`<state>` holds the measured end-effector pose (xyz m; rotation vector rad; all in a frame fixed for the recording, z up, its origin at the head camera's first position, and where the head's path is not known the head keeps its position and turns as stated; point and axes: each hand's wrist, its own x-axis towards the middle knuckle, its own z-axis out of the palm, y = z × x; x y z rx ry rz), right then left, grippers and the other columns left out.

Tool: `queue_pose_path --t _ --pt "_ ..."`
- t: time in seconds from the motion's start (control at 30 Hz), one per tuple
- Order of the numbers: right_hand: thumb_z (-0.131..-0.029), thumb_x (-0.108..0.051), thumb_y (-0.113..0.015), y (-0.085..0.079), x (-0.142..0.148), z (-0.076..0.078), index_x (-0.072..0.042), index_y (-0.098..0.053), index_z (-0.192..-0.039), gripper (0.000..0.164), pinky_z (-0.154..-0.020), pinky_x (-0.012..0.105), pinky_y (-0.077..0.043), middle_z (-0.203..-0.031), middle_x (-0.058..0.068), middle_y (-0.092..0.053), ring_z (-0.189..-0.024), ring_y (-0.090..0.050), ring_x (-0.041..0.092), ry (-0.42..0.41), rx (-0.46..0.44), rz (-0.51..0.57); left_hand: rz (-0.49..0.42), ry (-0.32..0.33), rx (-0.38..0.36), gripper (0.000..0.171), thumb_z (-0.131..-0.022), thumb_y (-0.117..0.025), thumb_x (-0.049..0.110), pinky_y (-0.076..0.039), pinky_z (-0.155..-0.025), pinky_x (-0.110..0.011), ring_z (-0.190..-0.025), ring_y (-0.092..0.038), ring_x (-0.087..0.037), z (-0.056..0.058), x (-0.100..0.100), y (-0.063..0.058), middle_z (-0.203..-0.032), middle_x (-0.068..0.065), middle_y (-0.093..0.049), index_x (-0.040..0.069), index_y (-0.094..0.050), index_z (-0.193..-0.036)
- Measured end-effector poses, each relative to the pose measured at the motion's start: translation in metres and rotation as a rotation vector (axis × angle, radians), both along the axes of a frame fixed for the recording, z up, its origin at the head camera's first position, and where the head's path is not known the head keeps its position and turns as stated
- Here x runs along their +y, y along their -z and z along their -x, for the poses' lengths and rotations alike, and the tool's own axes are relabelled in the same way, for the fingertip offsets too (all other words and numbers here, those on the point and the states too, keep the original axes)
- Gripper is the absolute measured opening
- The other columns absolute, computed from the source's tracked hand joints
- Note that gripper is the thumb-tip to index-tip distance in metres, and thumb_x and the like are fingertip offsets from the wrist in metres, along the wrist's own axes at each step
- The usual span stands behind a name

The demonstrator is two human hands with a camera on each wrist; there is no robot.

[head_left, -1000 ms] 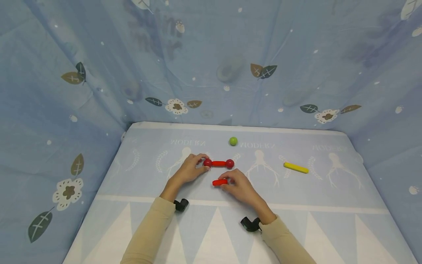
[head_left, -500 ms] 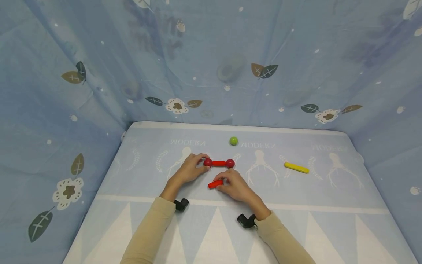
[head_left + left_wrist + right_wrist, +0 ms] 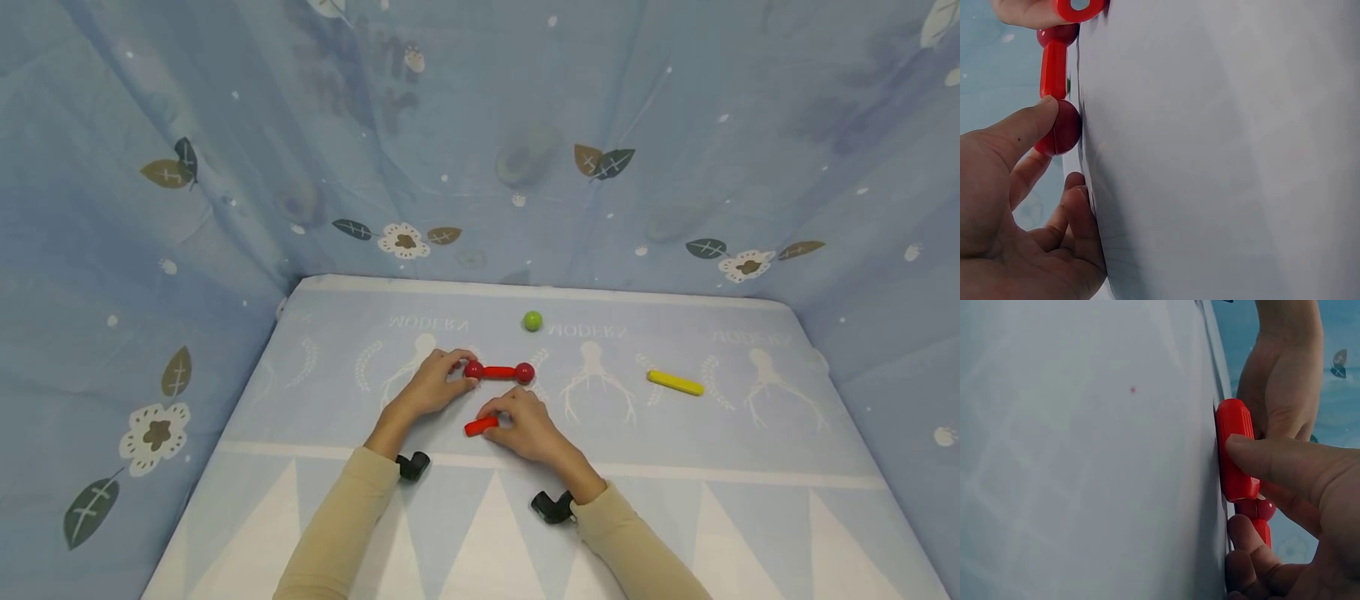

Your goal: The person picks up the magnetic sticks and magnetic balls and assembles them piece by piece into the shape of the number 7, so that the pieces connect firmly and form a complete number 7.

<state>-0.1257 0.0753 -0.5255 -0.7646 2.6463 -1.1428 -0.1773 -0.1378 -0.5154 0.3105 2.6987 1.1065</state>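
Two dark red balls joined by a red rod point(image 3: 499, 372) lie on the table like a dumbbell. My left hand point(image 3: 433, 383) pinches the left ball point(image 3: 1067, 128) between thumb and fingers; the right ball point(image 3: 524, 372) is untouched. Nearer to me, a second red rod point(image 3: 480, 427) is pinched by my right hand point(image 3: 528, 423), its free end pointing left and slightly toward me. The right wrist view shows my thumb on this rod's point(image 3: 1238, 478) ribbed side, low beside the tabletop. A hole shows in its end in the left wrist view.
A green ball point(image 3: 532, 321) sits behind the dumbbell shape, near the table's back edge. Off to the right lies a yellow rod point(image 3: 675, 382). Blue patterned curtain point(image 3: 480, 150) encloses the back and both sides of the cloth-covered table point(image 3: 300, 500).
My right hand has shifted left and a little toward me, carrying the loose red rod, which has turned slightly. My left hand has stayed in place on the ball.
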Motion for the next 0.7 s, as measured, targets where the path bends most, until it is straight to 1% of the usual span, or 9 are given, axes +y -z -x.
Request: queue_pose_path --t 0.23,0.47,0.6,0.7 --pt "-0.083 -0.013 -0.082 0.002 0.0 -0.001 -0.022 -0.076 -0.1 0.02 -0.072 0.038 -0.036 -0.094 -0.001 -0.055 -0.088 -0.047 0.02 0.002 0.011 0.007 0.009 -0.001 0.001 0.037 -0.092 -0.075 0.029 -0.048 -0.087 -0.045 -0.107 -0.053 -0.025 -0.001 0.001 0.0 -0.115 -0.011 -0.054 0.024 -0.063 -0.127" --pt "-0.083 -0.011 -0.082 0.0 0.002 -0.002 -0.022 -0.076 -0.102 0.022 -0.075 0.039 -0.037 -0.098 -0.001 -0.056 -0.092 -0.048 0.019 0.001 -0.017 0.023 0.021 -0.002 -0.004 0.038 -0.092 -0.075 0.029 -0.048 -0.085 -0.045 -0.106 -0.053 -0.025 -0.001 0.001 -0.001 -0.116 -0.011 -0.054 0.024 -0.062 -0.128" --pt "-0.084 -0.01 -0.081 -0.001 0.005 -0.002 -0.02 -0.076 -0.104 0.023 -0.078 0.039 -0.04 -0.099 -0.002 -0.058 -0.094 -0.049 0.018 -0.008 -0.015 0.036 0.022 -0.006 -0.008 0.038 -0.092 -0.075 0.029 -0.048 -0.085 -0.045 -0.106 -0.053 -0.025 -0.001 0.001 0.0 -0.115 -0.01 -0.054 0.025 -0.062 -0.127" --pt "-0.085 -0.009 -0.08 -0.003 0.01 -0.003 -0.018 -0.075 -0.106 0.024 -0.079 0.037 -0.043 -0.099 -0.004 -0.06 -0.093 -0.05 0.017 -0.003 -0.027 0.058 0.023 -0.005 -0.013 0.038 -0.092 -0.075 0.029 -0.048 -0.085 -0.045 -0.106 -0.053 -0.025 0.0 0.002 0.0 -0.116 -0.01 -0.054 0.025 -0.062 -0.127"
